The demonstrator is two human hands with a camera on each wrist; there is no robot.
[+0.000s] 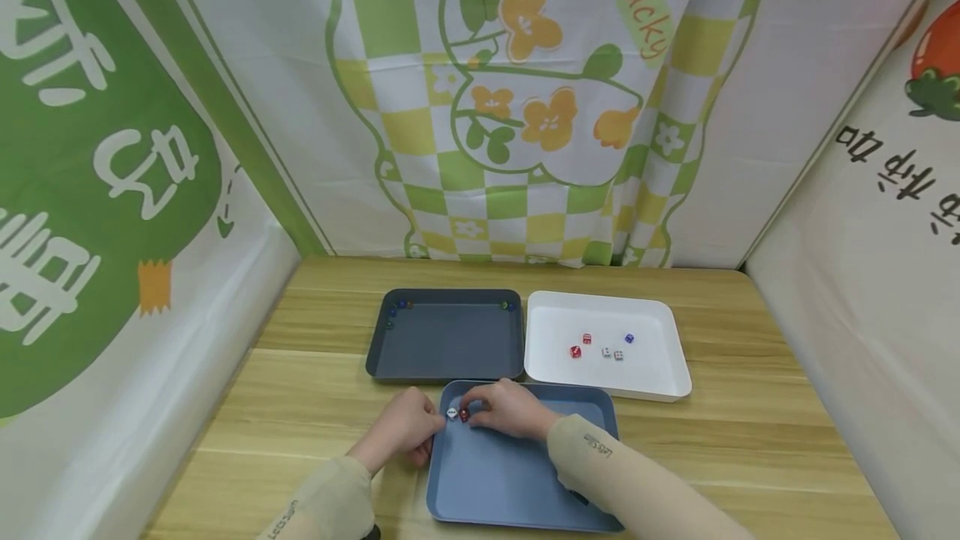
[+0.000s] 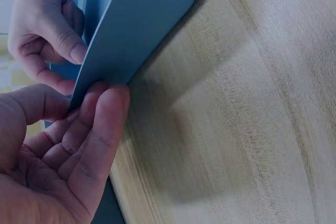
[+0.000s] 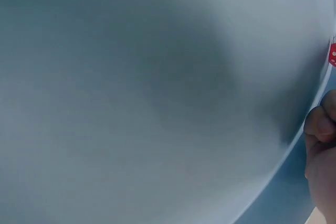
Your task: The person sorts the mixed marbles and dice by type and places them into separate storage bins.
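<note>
My left hand (image 1: 408, 425) pinches the left rim of the blue-grey tray (image 1: 517, 482) near its far corner. In the left wrist view, the left hand (image 2: 63, 150) has its thumb on one side of the tray wall (image 2: 126, 30) and fingers on the other. Inside that corner, my right hand (image 1: 510, 408) holds a dark red die (image 1: 464, 415) between thumb and index finger. Just left of it lies a white die (image 1: 452, 413). A red die (image 3: 333, 54) shows at the right edge of the right wrist view. The tray wall partly hides the right hand (image 2: 44, 30) in the left wrist view.
Behind stands a dark grey tray (image 1: 450, 344) with several small dark marbles in its far corners. Beside it, a white tray (image 1: 555, 365) holds two red dice, two white dice and a blue die (image 1: 629, 338). All trays rest on a wooden table (image 1: 750, 457), with curtains around.
</note>
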